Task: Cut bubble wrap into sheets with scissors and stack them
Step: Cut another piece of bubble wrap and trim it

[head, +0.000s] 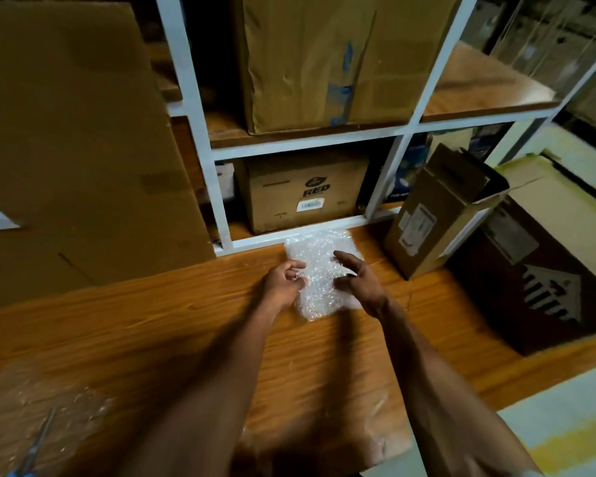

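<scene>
A small stack of cut bubble wrap sheets [319, 266] lies on the wooden table [152, 321], near the white shelf frame. My left hand [284, 282] is at the stack's left edge, fingers curled and pinching the edge of the wrap. My right hand [358, 278] is over the stack's right side with its fingers spread and relaxed. The large uncut bubble wrap [49, 404] spreads across the near table, partly under my forearms. The scissors [37, 442] lie on it at the lower left, blue handles toward me.
A white shelf unit [200, 132] holds cardboard boxes behind the table. A big cardboard sheet [76, 149] leans at the left. An open tall carton [437, 215] stands to the right of the stack, and a dark box [544, 280] lies beyond it.
</scene>
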